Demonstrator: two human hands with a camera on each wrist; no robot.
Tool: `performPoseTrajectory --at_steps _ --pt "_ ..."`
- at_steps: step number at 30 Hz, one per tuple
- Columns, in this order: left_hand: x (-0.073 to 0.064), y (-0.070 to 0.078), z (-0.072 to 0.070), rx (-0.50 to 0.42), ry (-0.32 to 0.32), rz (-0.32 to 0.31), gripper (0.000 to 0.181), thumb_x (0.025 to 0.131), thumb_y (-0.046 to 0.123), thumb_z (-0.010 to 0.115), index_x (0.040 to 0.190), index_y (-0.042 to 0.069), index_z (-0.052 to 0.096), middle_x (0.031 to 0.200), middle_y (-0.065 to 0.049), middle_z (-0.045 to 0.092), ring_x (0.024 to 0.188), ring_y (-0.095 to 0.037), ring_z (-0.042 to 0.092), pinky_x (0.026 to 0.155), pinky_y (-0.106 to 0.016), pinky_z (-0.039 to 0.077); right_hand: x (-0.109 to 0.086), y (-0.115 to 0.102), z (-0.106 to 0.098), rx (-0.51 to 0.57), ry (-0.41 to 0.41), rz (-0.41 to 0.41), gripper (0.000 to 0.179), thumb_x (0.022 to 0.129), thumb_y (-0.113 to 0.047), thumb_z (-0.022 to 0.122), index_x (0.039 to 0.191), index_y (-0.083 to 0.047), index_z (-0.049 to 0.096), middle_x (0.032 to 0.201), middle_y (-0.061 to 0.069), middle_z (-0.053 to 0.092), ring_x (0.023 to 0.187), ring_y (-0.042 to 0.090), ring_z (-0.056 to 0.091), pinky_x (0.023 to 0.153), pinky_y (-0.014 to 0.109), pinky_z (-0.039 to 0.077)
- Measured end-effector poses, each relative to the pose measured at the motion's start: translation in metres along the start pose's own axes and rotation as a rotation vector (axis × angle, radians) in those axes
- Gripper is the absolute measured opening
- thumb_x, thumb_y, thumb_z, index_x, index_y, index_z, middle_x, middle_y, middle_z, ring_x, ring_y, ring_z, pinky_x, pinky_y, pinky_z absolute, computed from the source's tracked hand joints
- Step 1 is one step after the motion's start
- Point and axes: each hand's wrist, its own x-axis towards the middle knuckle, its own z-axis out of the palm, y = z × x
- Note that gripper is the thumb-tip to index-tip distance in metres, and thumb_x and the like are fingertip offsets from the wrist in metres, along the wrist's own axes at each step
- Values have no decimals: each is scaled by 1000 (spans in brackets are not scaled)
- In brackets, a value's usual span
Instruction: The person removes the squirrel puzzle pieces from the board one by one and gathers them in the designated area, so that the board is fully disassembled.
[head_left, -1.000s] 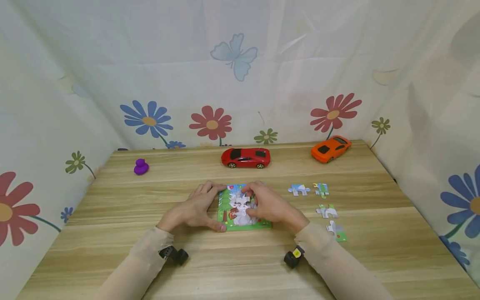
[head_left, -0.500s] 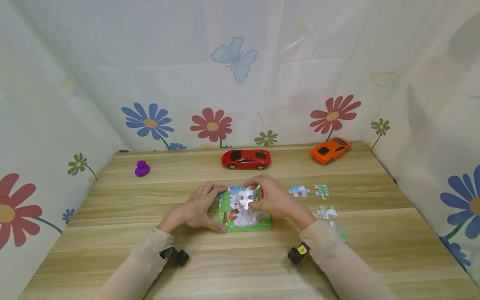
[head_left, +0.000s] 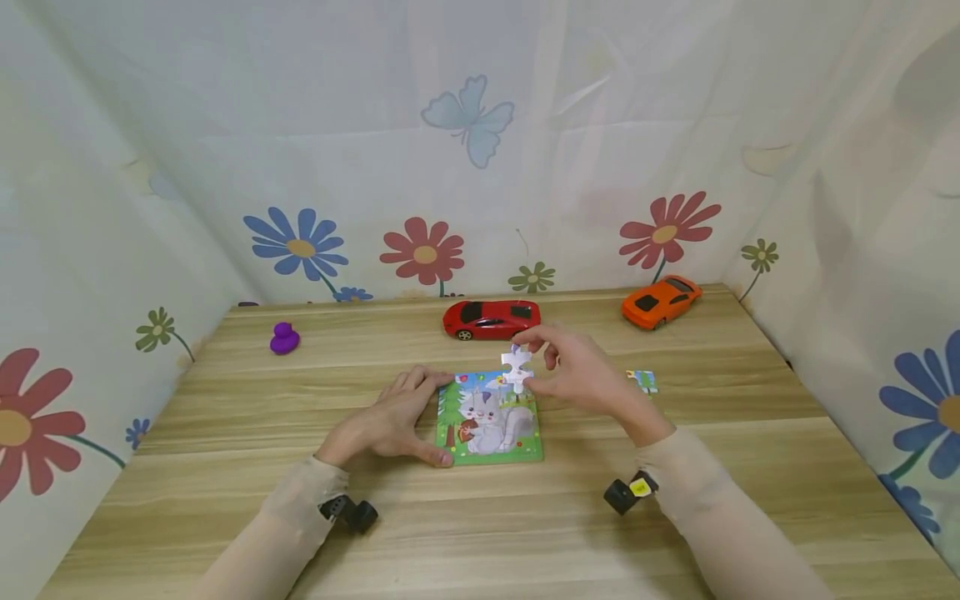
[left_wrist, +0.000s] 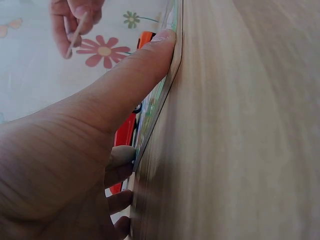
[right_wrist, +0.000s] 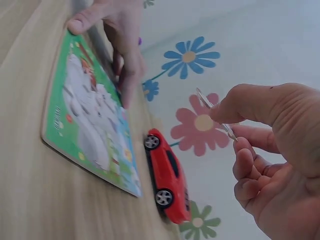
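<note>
A square puzzle board [head_left: 491,457] with a picture of a white squirrel lies flat on the table. My left hand [head_left: 388,421] spans its left side, thumb resting on the near corner and index fingertip at the far one. In the left wrist view the thumb [left_wrist: 145,62] lies straight along the board's edge. My right hand [head_left: 581,371] pinches a pale jigsaw piece [head_left: 517,367] between thumb and fingertips, raised over the board's far right corner. In the right wrist view this piece [right_wrist: 204,99] appears nearly edge-on.
A red toy car [head_left: 491,320] stands behind the board, with an orange toy car [head_left: 662,302] at the back right. A purple rubber duck [head_left: 284,338] sits at the back left. One loose jigsaw piece [head_left: 645,381] shows beyond the right wrist. A flowered curtain [head_left: 360,150] surrounds the table.
My right hand has lifted the jigsaw piece from over the squirrel's head and carried it up and right, uncovering the picture; its forearm now hides most loose pieces. The left hand stays put.
</note>
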Motion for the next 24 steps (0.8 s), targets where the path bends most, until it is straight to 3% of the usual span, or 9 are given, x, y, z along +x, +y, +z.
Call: performPoseTrajectory --at_steps 15,24 --pt "1 -2 1 8 1 8 128 76 65 99 172 10 35 166 -10 38 150 -34 36 128 -63 32 -34 13 -60 -41 159 -26 54 91 -4 87 143 -10 74 118 9 62 89 23 56 77 34 44" --pt "0 -2 1 6 3 8 128 76 65 99 172 10 35 166 -11 39 150 -34 36 129 -64 31 -49 22 -74 -76 149 -1 55 92 -3 85 145 -10 72 118 9 61 89 24 54 72 32 44"
